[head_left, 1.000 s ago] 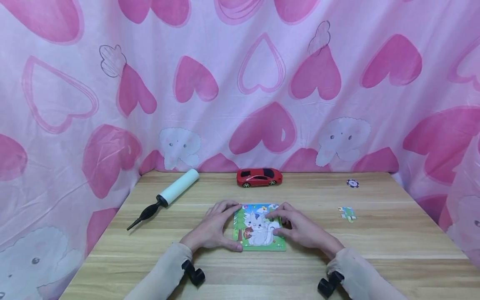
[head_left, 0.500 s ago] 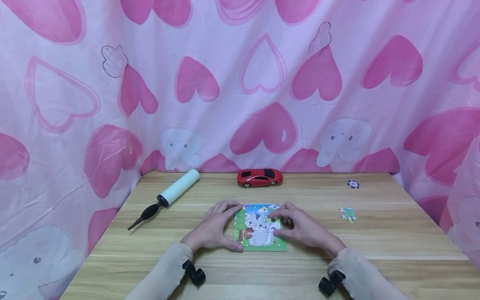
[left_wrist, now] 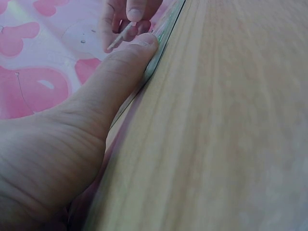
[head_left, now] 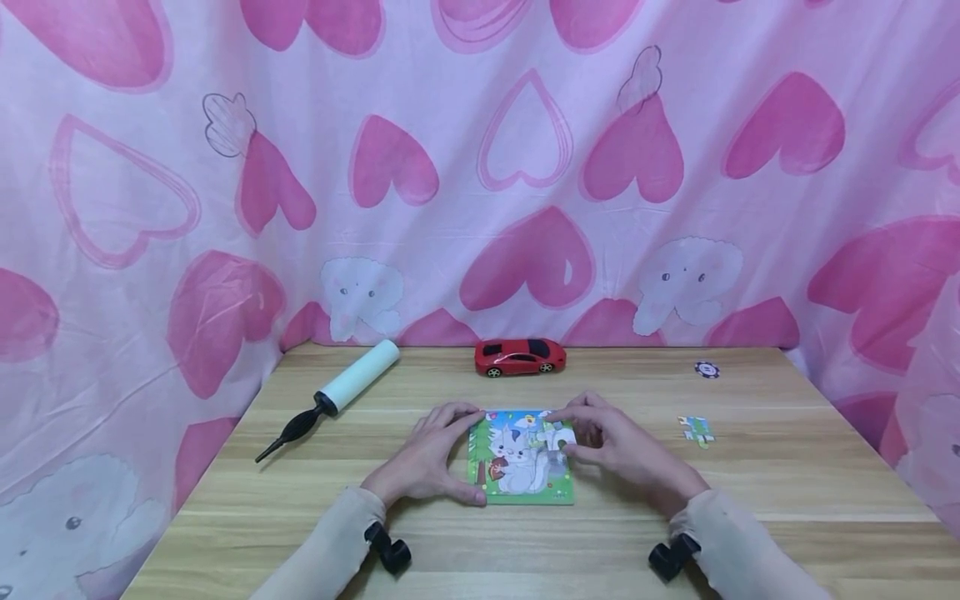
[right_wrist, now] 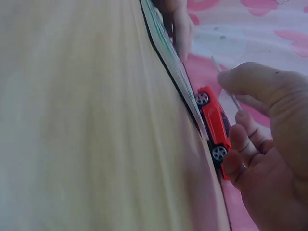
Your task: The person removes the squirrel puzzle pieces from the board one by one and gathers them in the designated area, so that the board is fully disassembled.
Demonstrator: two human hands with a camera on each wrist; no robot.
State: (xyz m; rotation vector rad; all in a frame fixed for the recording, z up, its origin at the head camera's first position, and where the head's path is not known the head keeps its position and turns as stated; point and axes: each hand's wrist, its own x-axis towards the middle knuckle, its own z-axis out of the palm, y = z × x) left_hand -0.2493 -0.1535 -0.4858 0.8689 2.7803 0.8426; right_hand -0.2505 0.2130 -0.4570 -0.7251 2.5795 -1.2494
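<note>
A square jigsaw puzzle (head_left: 517, 471) with a white cartoon squirrel lies on the table in the head view. My left hand (head_left: 427, 458) holds it along the left side, thumb at the near corner and forefinger at the far corner. Between thumb and fingers, my right hand (head_left: 618, 442) pinches a puzzle piece (head_left: 557, 435) above the puzzle's right side. A greyish gap shows in the picture just below that piece. In the right wrist view the thin piece (right_wrist: 236, 102) is seen edge-on, apart from the puzzle.
Two joined-looking puzzle pieces (head_left: 697, 429) lie to the right, with a poker chip (head_left: 707, 369) behind them. A red toy car (head_left: 519, 357) stands at the back. On the left lies a hand pump (head_left: 356, 379). A pink heart-patterned curtain (head_left: 420, 242) hangs behind the table.
My right hand has lifted a piece out of the puzzle and moved slightly up and right with it, baring a grey gap. The left hand has stayed in place.
</note>
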